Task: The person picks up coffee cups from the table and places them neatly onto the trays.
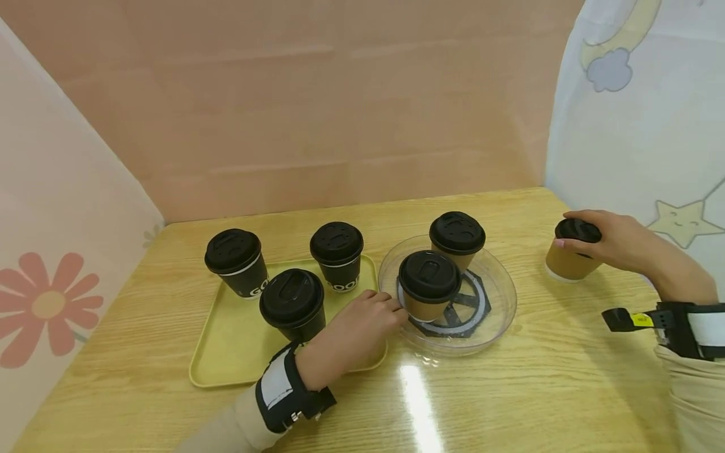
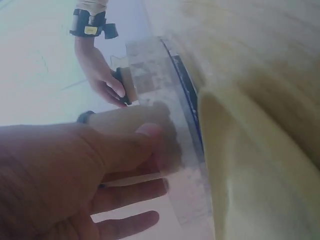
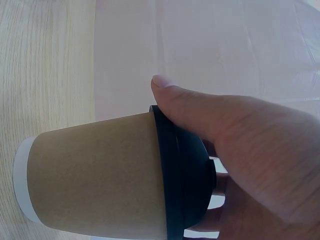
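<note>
On the right side of the table, my right hand grips a brown paper coffee cup by its black lid. Its thumb lies along the lid's edge, and the cup stands upright with its white base at the table. My left hand pinches the near-left rim of a clear round plastic dish, its thumb at the wall in the left wrist view. Two lidded brown cups, a nearer one and a farther one, stand in the dish. The left index fingertip is partly hidden.
A yellow rectangular tray lies left of the dish, bearing three black lidded cups: one at back left, one at back right, one in front. A tan sheet hangs behind the wooden table; printed sheets flank it.
</note>
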`<move>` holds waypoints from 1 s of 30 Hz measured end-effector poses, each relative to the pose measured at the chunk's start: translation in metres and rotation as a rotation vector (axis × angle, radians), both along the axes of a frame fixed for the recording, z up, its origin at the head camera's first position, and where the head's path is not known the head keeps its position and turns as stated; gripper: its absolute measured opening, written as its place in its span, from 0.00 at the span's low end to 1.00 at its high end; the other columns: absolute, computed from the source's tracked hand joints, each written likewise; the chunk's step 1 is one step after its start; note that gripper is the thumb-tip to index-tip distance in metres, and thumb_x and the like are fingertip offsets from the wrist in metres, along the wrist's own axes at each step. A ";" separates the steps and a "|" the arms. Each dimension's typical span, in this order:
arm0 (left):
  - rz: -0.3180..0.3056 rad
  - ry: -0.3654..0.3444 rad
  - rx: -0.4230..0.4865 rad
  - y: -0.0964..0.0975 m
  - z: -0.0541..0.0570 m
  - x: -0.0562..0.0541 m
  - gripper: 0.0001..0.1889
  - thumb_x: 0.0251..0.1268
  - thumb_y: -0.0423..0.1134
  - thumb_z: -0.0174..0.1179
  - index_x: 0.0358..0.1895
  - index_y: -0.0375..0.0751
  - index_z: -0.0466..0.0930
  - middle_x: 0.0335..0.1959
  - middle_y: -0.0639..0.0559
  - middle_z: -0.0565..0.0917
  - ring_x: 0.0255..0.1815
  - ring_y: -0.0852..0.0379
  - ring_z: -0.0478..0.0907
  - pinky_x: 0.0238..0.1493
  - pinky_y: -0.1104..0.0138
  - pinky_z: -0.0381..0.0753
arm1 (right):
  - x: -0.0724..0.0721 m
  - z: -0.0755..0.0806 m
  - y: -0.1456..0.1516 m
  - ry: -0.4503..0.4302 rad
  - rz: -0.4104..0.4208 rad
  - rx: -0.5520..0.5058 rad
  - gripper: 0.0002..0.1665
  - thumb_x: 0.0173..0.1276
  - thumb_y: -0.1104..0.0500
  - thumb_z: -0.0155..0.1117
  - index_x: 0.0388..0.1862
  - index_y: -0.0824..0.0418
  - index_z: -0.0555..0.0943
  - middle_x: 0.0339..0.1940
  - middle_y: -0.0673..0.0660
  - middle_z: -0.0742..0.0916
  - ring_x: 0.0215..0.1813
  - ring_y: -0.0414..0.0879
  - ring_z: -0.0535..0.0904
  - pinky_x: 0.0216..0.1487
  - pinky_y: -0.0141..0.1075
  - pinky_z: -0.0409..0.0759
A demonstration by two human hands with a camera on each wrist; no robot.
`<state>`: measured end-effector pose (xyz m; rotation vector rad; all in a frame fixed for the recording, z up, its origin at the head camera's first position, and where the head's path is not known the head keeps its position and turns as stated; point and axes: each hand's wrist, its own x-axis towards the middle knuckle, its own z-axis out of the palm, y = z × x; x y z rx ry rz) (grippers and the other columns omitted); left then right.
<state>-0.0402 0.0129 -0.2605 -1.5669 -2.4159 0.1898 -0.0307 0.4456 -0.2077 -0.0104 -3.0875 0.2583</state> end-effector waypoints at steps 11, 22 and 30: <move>-0.175 0.039 0.014 0.015 -0.001 0.018 0.12 0.65 0.43 0.62 0.51 0.57 0.82 0.47 0.67 0.84 0.47 0.66 0.78 0.48 0.73 0.76 | 0.005 0.002 0.004 0.002 -0.007 0.003 0.44 0.66 0.44 0.66 0.68 0.73 0.65 0.63 0.83 0.69 0.60 0.81 0.65 0.54 0.69 0.69; 0.006 -0.062 0.084 -0.006 0.002 -0.011 0.05 0.68 0.40 0.59 0.34 0.53 0.83 0.31 0.61 0.81 0.36 0.63 0.80 0.34 0.69 0.71 | 0.003 0.002 0.005 -0.005 0.018 0.024 0.46 0.63 0.46 0.69 0.67 0.75 0.64 0.63 0.81 0.70 0.60 0.80 0.66 0.55 0.70 0.68; 0.012 -0.035 0.055 -0.004 0.004 -0.009 0.04 0.68 0.41 0.59 0.38 0.53 0.84 0.38 0.61 0.84 0.42 0.63 0.81 0.38 0.69 0.74 | 0.025 0.032 -0.027 0.202 -0.011 0.072 0.43 0.59 0.46 0.72 0.65 0.70 0.68 0.59 0.78 0.74 0.54 0.76 0.72 0.46 0.67 0.73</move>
